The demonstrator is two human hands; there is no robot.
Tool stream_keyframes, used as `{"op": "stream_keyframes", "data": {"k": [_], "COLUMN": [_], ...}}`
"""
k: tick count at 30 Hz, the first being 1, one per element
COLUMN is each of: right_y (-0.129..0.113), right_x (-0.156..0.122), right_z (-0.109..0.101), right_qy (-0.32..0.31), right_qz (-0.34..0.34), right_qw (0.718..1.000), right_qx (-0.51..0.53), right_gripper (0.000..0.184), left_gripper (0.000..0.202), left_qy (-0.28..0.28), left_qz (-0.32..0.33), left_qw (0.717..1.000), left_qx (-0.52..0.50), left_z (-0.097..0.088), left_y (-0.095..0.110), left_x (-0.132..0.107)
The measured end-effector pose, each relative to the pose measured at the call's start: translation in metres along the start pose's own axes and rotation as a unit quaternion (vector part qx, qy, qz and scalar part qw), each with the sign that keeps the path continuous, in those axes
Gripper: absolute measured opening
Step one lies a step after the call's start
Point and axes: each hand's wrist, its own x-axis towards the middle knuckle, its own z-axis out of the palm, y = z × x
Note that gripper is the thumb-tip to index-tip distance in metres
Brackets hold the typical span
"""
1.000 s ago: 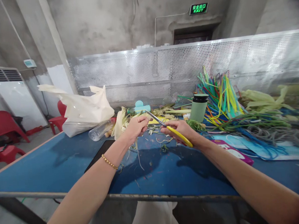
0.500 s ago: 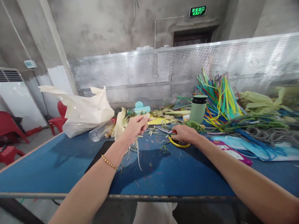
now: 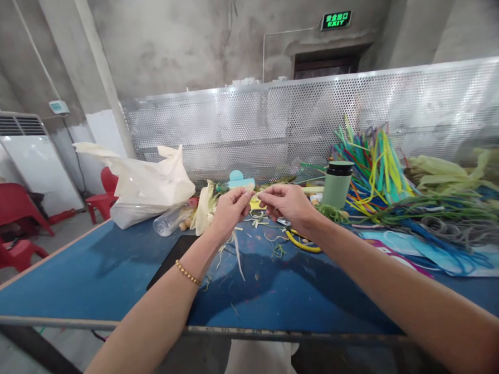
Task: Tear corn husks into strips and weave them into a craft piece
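My left hand (image 3: 234, 207) pinches a small pale piece of corn husk (image 3: 250, 187) between thumb and forefinger. Opposite it, my right hand (image 3: 290, 204) is closed in a pinch, its fingertips meeting the husk's right end; the fingers largely cover the piece. Scissors with a yellow handle (image 3: 301, 243) lie on the table just below my right hand, their blades partly hidden. Left of my left hand is a bunch of pale corn husks (image 3: 204, 209). Thin scraps of husk and a green thread tuft (image 3: 279, 251) are scattered beneath both hands.
The blue table (image 3: 124, 283) holds a white plastic bag (image 3: 152, 181), a clear bottle (image 3: 170, 220) and a black flat object (image 3: 172, 261) at left. A green tumbler (image 3: 337, 187), colourful strips (image 3: 378, 169) and tangled cords (image 3: 447, 221) occupy the right. A perforated metal panel (image 3: 238, 126) stands behind.
My right hand has left the scissors on the table and moved up and left to meet my left hand at the husk. The view has shifted slightly.
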Motion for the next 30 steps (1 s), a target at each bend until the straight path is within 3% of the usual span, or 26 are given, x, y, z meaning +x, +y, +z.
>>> {"op": "stream_keyframes", "data": {"k": [3,7,13,18,22,25,30], "right_y": [0.001,0.005,0.018,0.019,0.011,0.01,0.016], "right_x": [0.005,0.007,0.01,0.01,0.004,0.003,0.007], "right_z": [-0.004,-0.011,-0.016,-0.02,-0.022,-0.022,-0.02], "right_qy": [-0.002,0.009,0.013,-0.004,-0.066,-0.102,-0.019], "right_qz": [-0.116,-0.256,-0.238,-0.249,-0.276,-0.268,-0.283], "right_qw": [0.99,0.943,0.946,0.948,0.946,0.946,0.928], "right_qx": [-0.085,-0.211,-0.221,-0.198,-0.156,-0.149,-0.243], "right_gripper": [0.021,0.014,0.018,0.017,0.017,0.017,0.014], "left_gripper": [0.028,0.025,0.022,0.02,0.019,0.016,0.02], "left_qy": [-0.004,-0.032,-0.058,-0.044,-0.008,-0.027,-0.067], "left_qz": [-0.011,-0.028,-0.038,-0.099,-0.101,-0.09,-0.129], "left_qw": [1.0,0.999,0.997,0.994,0.995,0.996,0.989], "left_qx": [0.004,0.029,0.04,-0.017,-0.019,0.0,-0.013], "left_z": [-0.001,-0.003,0.001,0.0,0.0,0.002,0.006], "left_y": [0.001,-0.002,-0.002,-0.002,-0.002,0.0,0.001], "left_x": [-0.001,-0.001,-0.003,0.0,0.001,-0.001,-0.004]}}
